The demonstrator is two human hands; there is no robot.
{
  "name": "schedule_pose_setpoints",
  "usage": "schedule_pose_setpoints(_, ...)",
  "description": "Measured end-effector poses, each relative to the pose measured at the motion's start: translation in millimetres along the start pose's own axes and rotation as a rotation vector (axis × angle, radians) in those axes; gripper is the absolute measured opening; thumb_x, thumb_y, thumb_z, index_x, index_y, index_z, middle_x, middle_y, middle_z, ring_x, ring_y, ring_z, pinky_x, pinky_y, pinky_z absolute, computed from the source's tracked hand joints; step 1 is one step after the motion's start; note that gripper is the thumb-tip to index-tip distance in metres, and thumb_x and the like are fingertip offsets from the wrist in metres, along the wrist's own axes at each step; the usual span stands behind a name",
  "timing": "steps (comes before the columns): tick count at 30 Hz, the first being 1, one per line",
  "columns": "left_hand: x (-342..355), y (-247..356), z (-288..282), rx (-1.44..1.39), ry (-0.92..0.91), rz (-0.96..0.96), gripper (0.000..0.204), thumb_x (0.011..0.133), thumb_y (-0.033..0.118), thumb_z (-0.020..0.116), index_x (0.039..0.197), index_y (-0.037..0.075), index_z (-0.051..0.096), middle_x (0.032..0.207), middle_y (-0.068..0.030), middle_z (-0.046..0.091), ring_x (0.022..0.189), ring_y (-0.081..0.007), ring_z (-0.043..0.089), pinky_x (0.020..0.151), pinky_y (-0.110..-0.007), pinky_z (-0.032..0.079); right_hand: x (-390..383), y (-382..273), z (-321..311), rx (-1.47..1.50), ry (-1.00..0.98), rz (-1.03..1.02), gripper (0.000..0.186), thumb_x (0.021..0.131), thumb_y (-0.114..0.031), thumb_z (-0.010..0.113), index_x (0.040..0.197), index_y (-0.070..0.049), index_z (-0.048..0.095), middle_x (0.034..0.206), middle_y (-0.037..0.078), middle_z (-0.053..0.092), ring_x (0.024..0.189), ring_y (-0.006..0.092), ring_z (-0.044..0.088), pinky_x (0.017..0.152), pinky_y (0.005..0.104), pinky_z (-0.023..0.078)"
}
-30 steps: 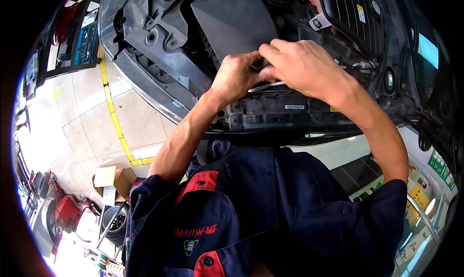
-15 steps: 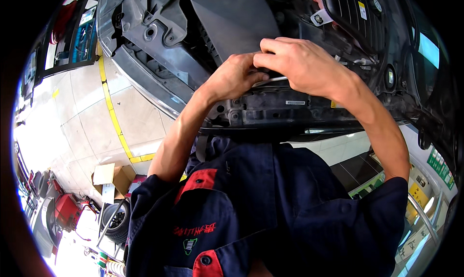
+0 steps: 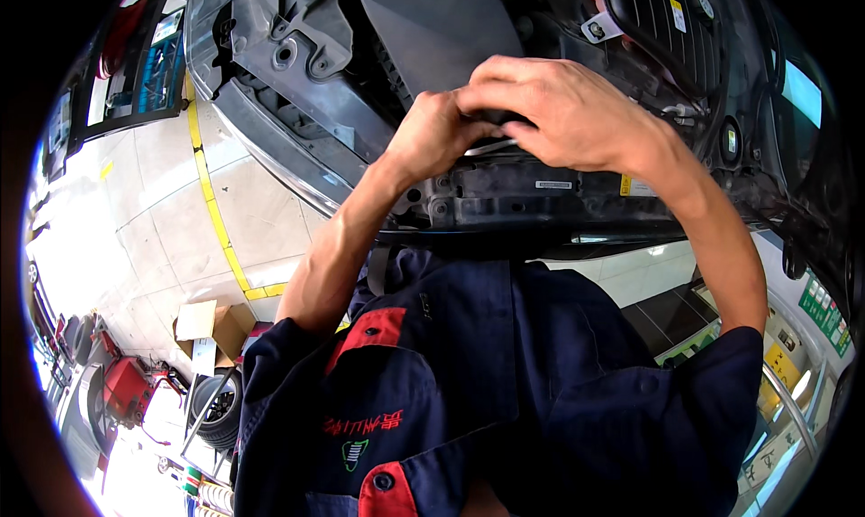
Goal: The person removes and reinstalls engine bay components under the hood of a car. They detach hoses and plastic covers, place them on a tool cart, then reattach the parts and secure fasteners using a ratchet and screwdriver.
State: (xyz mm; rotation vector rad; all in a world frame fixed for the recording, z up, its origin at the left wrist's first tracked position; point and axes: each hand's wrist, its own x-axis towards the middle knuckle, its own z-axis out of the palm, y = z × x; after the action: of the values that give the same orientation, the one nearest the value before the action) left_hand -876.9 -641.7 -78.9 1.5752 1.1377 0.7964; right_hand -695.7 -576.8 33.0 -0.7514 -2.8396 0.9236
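Over the open engine bay of a dark car [image 3: 270, 161], my left hand [image 3: 432, 137] and my right hand [image 3: 568, 116] meet with their fingertips together. Both have bent, closed fingers. What lies between them is mostly hidden by the fingers. A thin silvery rod [image 3: 487, 149] shows just below the fingertips, close to my right thumb; I cannot tell whether it is held. Beyond the hands is a smooth black plastic cover [image 3: 441, 35]. Nearer to me runs the dark front crosspiece [image 3: 487, 209] with a small white label.
A black ribbed cover [image 3: 662, 26] with a yellow-and-white sticker lies at the upper right. Yellow floor tape [image 3: 212, 210] marks the tiles on the left. A cardboard box [image 3: 230, 328], a tyre [image 3: 219, 418] and red equipment [image 3: 126, 391] stand at the lower left.
My right hand has shifted slightly left and up, and its thumb now shows below its fingers. My left hand has turned a little, fingers still against the right ones.
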Motion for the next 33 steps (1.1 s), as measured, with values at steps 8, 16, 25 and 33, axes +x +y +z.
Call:
schedule_pose_setpoints(8, 20, -5, -26, -0.022, 0.223, 0.074, 0.039, 0.082, 0.021, 0.086, 0.112, 0.002, 0.069, 0.101, -0.0127, 0.074, 0.093, -0.0256, 0.074, 0.082, -0.036, 0.060, -15, 21, 4, -0.214, 0.010, -0.099, 0.001, 0.083, -0.001, 0.064, 0.084, 0.000, 0.064, 0.095, 0.007, 0.065, 0.092, 0.0279, 0.068, 0.079, 0.0404, 0.059)
schedule_pose_setpoints(16, 75, 10, -59, 0.710, 0.051, 0.377, 0.048, 0.079, 0.015, 0.083, 0.124, 0.009, 0.068, 0.136, -0.0098, 0.064, 0.133, -0.0296, 0.057, 0.113, -0.046, 0.046, -50, 40, -58, 0.029, 0.231, 0.109, 0.014, 0.080, 0.010, 0.066, 0.090, 0.001, 0.069, 0.098, 0.006, 0.069, 0.091, 0.0276, 0.069, 0.077, 0.0358, 0.058)
schedule_pose_setpoints(25, 172, 26, 75, 1.382, -0.634, 0.566, 0.039, 0.094, 0.022, 0.056, 0.126, 0.001, 0.062, 0.136, -0.0157, 0.060, 0.133, -0.0300, 0.052, 0.128, -0.052, 0.016, -241, 79, -68, 0.357, 0.767, 0.780, 0.017, 0.088, 0.009, 0.069, 0.105, 0.006, 0.070, 0.122, 0.014, 0.068, 0.102, 0.0149, 0.064, 0.082, 0.0251, 0.052)
schedule_pose_setpoints(33, 226, 5, 105, 1.252, -0.515, 0.587, 0.026, 0.086, 0.019, 0.060, 0.104, 0.002, 0.064, 0.108, -0.0152, 0.065, 0.115, -0.0276, 0.056, 0.109, -0.044, 0.036, -306, 117, -31, 0.432, 1.008, 0.878, 0.018, 0.085, 0.010, 0.070, 0.103, 0.005, 0.069, 0.121, 0.017, 0.067, 0.102, 0.0164, 0.064, 0.085, 0.0262, 0.051)
